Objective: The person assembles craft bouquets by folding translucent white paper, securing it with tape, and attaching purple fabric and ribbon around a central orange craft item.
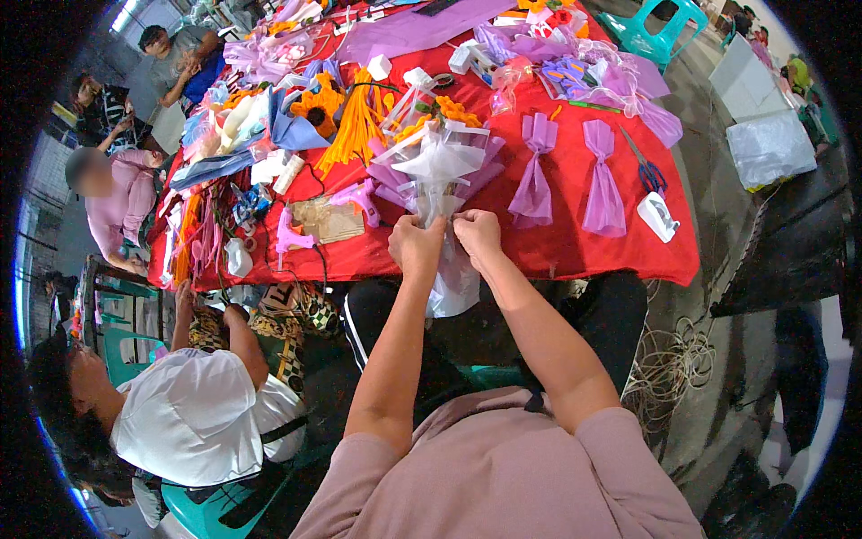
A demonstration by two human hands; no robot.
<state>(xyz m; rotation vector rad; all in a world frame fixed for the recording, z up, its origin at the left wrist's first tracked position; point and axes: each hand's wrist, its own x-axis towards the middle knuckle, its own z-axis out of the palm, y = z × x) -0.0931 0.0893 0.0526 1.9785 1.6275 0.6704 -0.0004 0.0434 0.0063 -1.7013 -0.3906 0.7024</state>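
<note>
A bouquet wrapped in white and clear sheets (441, 158) lies at the near edge of the red-covered table, its lower wrap hanging over the edge. My left hand (417, 244) grips the narrow gathered part of the wrap. At the right side of the same gather, my right hand (477, 232) has thumb and fingertips pinched together; whether something thin is between them cannot be told. Orange fuzzy flowers (458, 111) show near the bouquet's top, with purple mesh (481, 176) behind it. Two tied purple mesh pieces (535, 168) (604, 178) lie to the right.
Scissors (648, 168) and a white tape dispenser (658, 217) lie at the right. Pink glue guns (291, 232) rest around a stained board (330, 219) at the left. Orange stems (357, 121) lie beyond. A person in white (195, 411) sits close on the left.
</note>
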